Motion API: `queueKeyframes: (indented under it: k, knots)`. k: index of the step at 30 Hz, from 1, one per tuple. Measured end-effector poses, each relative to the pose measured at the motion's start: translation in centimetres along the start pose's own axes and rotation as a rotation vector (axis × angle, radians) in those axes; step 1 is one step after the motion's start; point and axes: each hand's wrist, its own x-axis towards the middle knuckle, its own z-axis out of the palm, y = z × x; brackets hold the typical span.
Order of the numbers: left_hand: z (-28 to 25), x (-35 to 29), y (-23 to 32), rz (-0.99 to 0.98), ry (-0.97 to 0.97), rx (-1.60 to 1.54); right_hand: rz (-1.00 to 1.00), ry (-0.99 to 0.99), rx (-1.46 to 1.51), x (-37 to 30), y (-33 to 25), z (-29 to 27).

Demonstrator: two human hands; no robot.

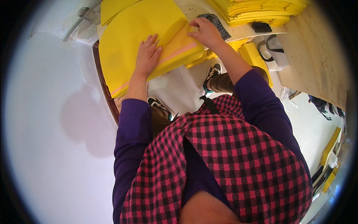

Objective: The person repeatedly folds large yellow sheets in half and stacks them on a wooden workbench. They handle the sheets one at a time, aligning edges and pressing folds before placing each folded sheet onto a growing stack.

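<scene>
Already the left hand (148,56) lay flat, fingers spread, on the yellow envelope (175,56). The right hand (204,31) pinched its flap (173,35), seemingly half folded; a yellow stack (261,11) waited on the bench (246,33).

Left hand (147,55) flat, palm down, on a pile of yellow padded envelopes (126,48) w/ pink strips at the edges. Right hand (204,33) just right of that pile, fingertips pinching the top envelope's flap corner. Dark mesh pad (217,23) right behind the right hand. Tall stack of yellow sheets (261,9) further right of the pile, black clip (261,27) below it.
</scene>
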Motion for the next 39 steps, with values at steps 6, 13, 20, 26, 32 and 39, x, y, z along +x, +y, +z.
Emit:
queueKeyframes:
  k: [6,13,20,26,32,39]
  knots:
    - [-0.1,0.0,0.2,-0.009,-0.006,-0.004,-0.017,0.075,-0.1,0.2,-0.8,0.4]
    - [-0.6,0.1,0.8,-0.002,-0.025,-0.007,-0.101,0.172,-0.042,0.5,-1.9,0.8]
    - [-0.7,0.0,1.2,0.04,-0.013,0.061,-0.02,0.109,-0.096,0.9,-2.5,0.7]
    - [-0.3,0.0,0.6,-0.002,0.002,0.01,0.066,0.126,0.191,-0.2,-1.0,-1.0]
    - [-0.3,0.0,0.4,-0.022,-0.031,-0.002,-0.109,-0.227,0.2,-2.5,0.4,-3.4]
    - [-0.6,0.1,0.8,-0.023,-0.045,-0.004,-0.314,-0.169,0.057,-2.5,0.4,-2.8]
